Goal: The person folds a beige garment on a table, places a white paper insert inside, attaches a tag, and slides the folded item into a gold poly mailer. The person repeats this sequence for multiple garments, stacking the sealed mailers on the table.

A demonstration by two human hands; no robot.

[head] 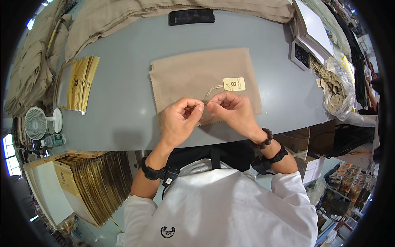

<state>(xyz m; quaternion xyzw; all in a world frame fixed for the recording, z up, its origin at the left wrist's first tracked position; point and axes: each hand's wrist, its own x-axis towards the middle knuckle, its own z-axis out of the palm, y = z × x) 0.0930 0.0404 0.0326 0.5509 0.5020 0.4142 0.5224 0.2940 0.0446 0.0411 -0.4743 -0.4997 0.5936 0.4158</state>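
Note:
A folded beige cloth (185, 74) with pinked zigzag edges lies on the grey table before me. On its right part rests a cream hang tag (237, 84) bearing writing, with a thin looped cord (213, 90) trailing left from it. Just over the cloth's near edge, my left hand (183, 119) and my right hand (231, 109) meet at the fingertips. Between them they pinch a thin cord-like piece (205, 104). Whether it joins the tag's cord cannot be told, as the fingers hide part of it.
A black phone (191, 17) lies by draped beige fabric (108, 23) at the back. Golden packaging bags (77, 85), a small fan (36, 123) and a bottle (54, 140) are at left. At right are a stack of white paper (314, 27) and tags in clear plastic (338, 92).

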